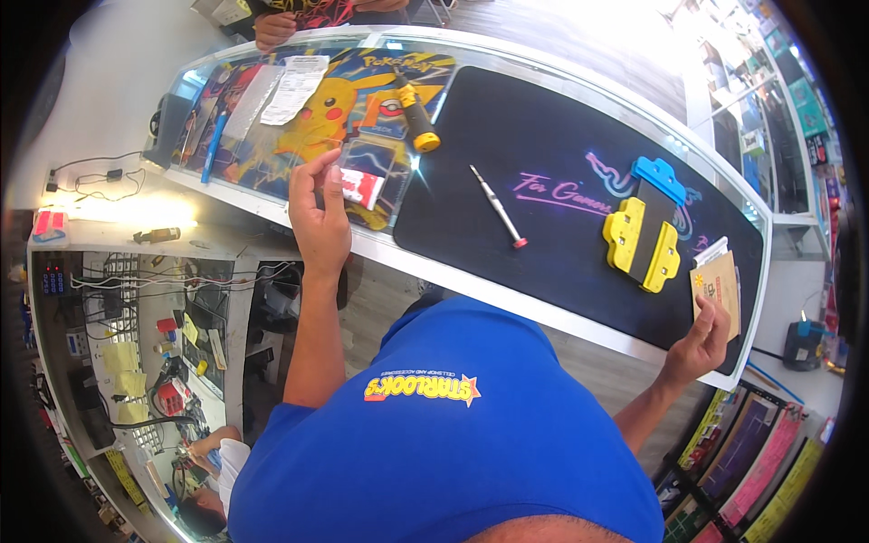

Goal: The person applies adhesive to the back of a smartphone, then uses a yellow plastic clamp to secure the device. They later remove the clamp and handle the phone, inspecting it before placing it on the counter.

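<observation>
My left hand [320, 213] is raised over the counter's front edge, its fingers loosely bent and the thumb apart, with nothing visible in it. Right beside its fingers lies a red and white packet [364, 188]. My right hand [701, 342] hovers at or touches the near end of a brown packet [720, 288]; its fingers are half curled and I see nothing gripped. Between the hands, a slim white screwdriver [496, 206] with a red end lies on the black mat [471, 127]. Nearer my right hand sits a yellow and blue clamp holder [644, 226]. A black and yellow screwdriver [416, 118] lies farther left.
A colourful cartoon mat [308, 136] carries a paper slip [295, 89], a clear bag [252, 104] and a blue pen [214, 147]. Across the glass-edged counter are another person's hands [274, 30]. Another person [217, 466] works at a cluttered bench at lower left.
</observation>
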A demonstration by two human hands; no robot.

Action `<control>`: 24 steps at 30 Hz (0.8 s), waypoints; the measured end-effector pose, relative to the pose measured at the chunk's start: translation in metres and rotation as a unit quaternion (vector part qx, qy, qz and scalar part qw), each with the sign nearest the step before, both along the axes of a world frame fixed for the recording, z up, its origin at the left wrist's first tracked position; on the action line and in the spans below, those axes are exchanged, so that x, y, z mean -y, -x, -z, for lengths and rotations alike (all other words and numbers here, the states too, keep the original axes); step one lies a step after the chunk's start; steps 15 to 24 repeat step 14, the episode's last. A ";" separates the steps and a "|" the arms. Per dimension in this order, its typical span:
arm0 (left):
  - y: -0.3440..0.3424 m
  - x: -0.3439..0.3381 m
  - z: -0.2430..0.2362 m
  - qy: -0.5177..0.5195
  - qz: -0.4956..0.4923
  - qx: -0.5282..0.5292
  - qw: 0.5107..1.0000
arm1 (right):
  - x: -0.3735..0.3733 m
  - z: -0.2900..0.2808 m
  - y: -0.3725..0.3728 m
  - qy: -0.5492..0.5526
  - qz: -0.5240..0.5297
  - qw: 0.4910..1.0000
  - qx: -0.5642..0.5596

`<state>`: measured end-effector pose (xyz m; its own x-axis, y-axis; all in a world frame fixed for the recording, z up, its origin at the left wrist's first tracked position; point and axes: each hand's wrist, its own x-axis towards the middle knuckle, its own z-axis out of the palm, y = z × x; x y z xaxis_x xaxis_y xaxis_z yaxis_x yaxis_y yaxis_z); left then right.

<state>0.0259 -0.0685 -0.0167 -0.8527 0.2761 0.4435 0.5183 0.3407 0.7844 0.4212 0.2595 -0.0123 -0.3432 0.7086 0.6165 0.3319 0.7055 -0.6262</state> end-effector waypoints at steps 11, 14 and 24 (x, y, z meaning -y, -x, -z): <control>0.054 0.078 0.011 -0.147 -0.054 0.065 0.985 | 0.119 -0.051 0.235 0.037 -0.360 0.918 0.163; 0.063 0.083 0.018 -0.166 -0.040 0.065 0.983 | 0.120 -0.053 0.278 -0.003 -0.386 0.900 0.203; 0.063 0.083 0.018 -0.166 -0.040 0.065 0.983 | 0.120 -0.053 0.278 -0.003 -0.386 0.900 0.203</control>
